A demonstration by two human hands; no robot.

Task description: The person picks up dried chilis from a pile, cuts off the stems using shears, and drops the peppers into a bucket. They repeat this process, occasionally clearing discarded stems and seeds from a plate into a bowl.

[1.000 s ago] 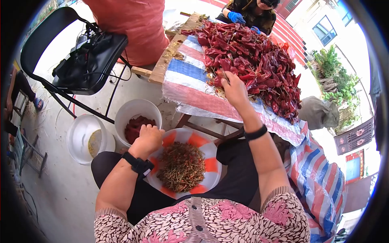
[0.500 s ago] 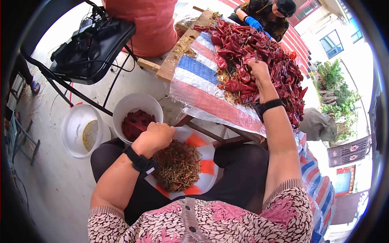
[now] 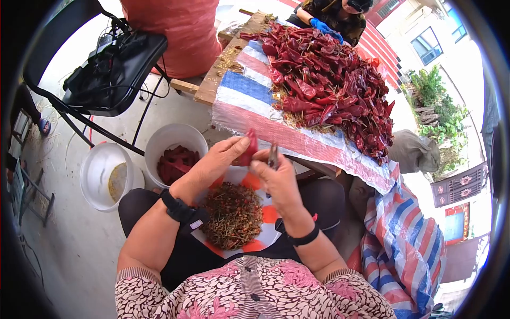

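My left hand point(image 3: 215, 162) pinches a dried red chili pepper point(image 3: 249, 147) above my lap. Close beside it, my right hand point(image 3: 281, 183) is closed around a small metal tool, seemingly scissors point(image 3: 273, 156), its blades pointing up near the pepper. Below both hands, an orange-and-white basin point(image 3: 270, 214) rests on my lap, filled with cut stems point(image 3: 231, 215). To the left stands a white bucket point(image 3: 199, 139) with red chili pieces point(image 3: 178, 164) inside. A big heap of dried chilies point(image 3: 332, 85) covers the table ahead.
A striped woven sheet point(image 3: 241, 109) lies under the heap and hangs down at the right. A second white bucket point(image 3: 94, 170) stands at left, near a black folding chair point(image 3: 119, 101) with cables. Across the table is a person with a blue glove point(image 3: 325, 27). Behind stands a red sack point(image 3: 183, 40).
My right hand has come back from the chili heap to beside my left hand. My left hand has risen slightly from the bucket's side and now holds a pepper.
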